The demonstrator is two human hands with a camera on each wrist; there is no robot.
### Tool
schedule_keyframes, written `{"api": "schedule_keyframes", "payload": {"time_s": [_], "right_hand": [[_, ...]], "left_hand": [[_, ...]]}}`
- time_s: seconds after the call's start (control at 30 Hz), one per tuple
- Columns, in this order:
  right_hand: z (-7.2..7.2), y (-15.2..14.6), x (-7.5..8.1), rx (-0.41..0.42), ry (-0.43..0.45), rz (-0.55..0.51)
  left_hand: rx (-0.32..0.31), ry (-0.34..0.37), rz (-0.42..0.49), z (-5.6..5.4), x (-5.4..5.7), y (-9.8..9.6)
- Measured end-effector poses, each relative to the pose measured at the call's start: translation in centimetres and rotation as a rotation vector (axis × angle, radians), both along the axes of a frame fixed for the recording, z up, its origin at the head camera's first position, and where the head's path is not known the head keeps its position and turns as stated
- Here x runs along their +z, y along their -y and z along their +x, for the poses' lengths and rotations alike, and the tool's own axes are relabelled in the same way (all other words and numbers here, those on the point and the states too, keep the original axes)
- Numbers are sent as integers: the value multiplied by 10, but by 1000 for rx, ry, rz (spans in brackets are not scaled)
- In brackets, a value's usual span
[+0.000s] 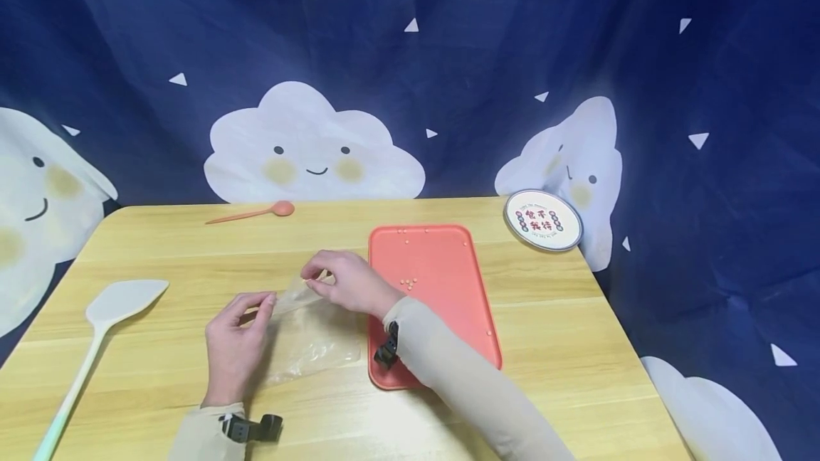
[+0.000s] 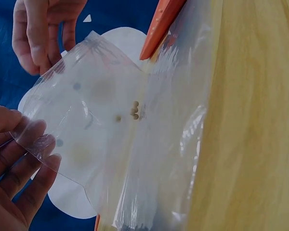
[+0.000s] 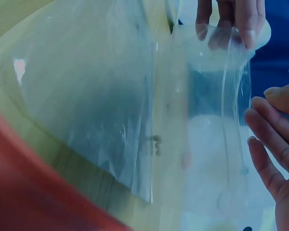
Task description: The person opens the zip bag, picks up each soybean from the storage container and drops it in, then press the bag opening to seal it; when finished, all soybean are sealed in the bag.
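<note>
1. Dressed in beige sleeves (image 1: pixel 477 383), with a small black camera (image 1: pixel 387 348) strapped at each wrist.
2. Lying along the left side, well apart from both hands, with mint-green handle end nearest: a white spatula (image 1: pixel 97 340).
3. Pinching the rim of a clear plastic bag (image 1: pixel 320 340) with the left hand (image 1: pixel 235 340) — with thumb on one side of the film and fingertips on the other.
4. Meeting the same rim farther along with the fingertips of the right hand (image 1: pixel 352 284) — cannot tell whether pinching the film or merely touching it.
5. Raised at that rim between the two hands, with the lower part of the bag spread low over the wooden table (image 1: pixel 551 354), just left of the tray. Showing a few round tan beads (image 2: pixel 135 111) in the wrist views; cannot tell whether inside or behind the film.
6. Passing with the right forearm over the near part of a red tray (image 1: pixel 442 262), with pale grains (image 1: pixel 408 283) clustered mid-tray and single ones near the rim.
7. At the far right corner, a white oval plate (image 1: pixel 543 220) with red lettering.
8. Near the far edge, left of the tray, an orange-red spoon (image 1: pixel 255 214), bowl to the right.
9. Behind everything, a navy curtain (image 1: pixel 474 41) printed with smiling clouds and white triangles.
</note>
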State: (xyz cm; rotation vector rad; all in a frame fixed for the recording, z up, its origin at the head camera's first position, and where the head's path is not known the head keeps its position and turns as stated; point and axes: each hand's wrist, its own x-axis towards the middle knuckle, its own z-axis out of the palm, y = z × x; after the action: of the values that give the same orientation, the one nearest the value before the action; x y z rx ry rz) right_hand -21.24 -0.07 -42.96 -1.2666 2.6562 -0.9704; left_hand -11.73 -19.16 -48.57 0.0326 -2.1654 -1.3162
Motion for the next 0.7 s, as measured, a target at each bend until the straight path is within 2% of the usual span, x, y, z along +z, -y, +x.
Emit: {"api": "schedule_keyframes", "payload": {"time_s": [0.2,0.33,0.43,0.6,0.7], "right_hand": [[-1,-23,5,-32,-22,-5],[-7,-44,9,-64,-37,17],[-11,-63,11,-84,-39,-7],[-18,-95,2,-130,-10,-86],[-21,-114,-5,-172,4,-58]], "left_hand": [[2,2,-18,1,-2,1],[-2,1,-25,1,-1,1],[-3,-3,-26,0,0,1],[-2,-8,-26,1,1,2],[-3,-5,-27,1,1,1]]}}
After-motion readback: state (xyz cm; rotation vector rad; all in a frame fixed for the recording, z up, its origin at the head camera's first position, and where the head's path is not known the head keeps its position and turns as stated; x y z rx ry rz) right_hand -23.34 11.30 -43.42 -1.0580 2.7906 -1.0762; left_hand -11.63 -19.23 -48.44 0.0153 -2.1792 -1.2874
